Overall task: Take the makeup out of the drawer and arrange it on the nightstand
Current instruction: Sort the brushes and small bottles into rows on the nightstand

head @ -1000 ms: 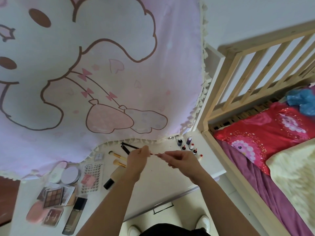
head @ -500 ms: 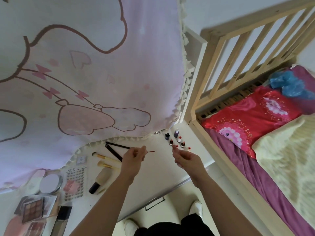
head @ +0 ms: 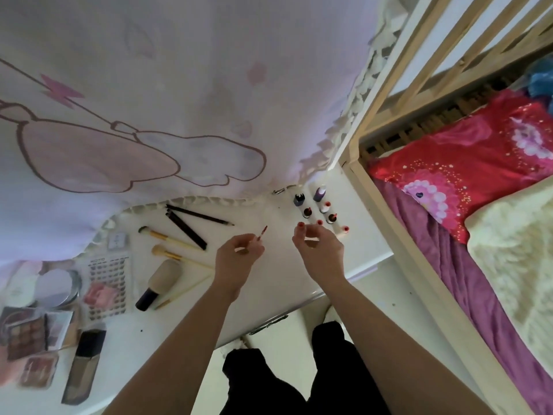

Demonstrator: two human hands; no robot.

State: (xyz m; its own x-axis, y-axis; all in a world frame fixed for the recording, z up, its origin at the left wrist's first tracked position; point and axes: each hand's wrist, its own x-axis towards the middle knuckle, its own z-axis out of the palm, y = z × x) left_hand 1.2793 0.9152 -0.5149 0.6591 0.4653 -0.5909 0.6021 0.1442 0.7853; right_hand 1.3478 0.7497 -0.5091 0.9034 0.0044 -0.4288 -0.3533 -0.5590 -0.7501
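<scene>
Your left hand [head: 238,256] pinches a thin red-tipped wand [head: 262,232] above the white nightstand [head: 269,289]; your right hand [head: 318,250] hovers just beside it, fingers curled, what they hold hidden. Beyond the right hand, little bottles [head: 320,205] stand in a tight cluster near the wooden bed frame [head: 377,217]. Left of the hands lie two black pencils [head: 197,217], brushes [head: 167,236], a tipped-over foundation bottle [head: 160,283] and, at the near edge, a palette [head: 25,332]; a printed cloth [head: 179,100] hangs over the back.

I see pink cartoon curtain [head: 149,85] behind white nightstand [head: 281,280]; pine bed frame [head: 353,154] at right, red pillow [head: 463,151], purple sheet [head: 449,250], cream blanket [head: 514,250].
</scene>
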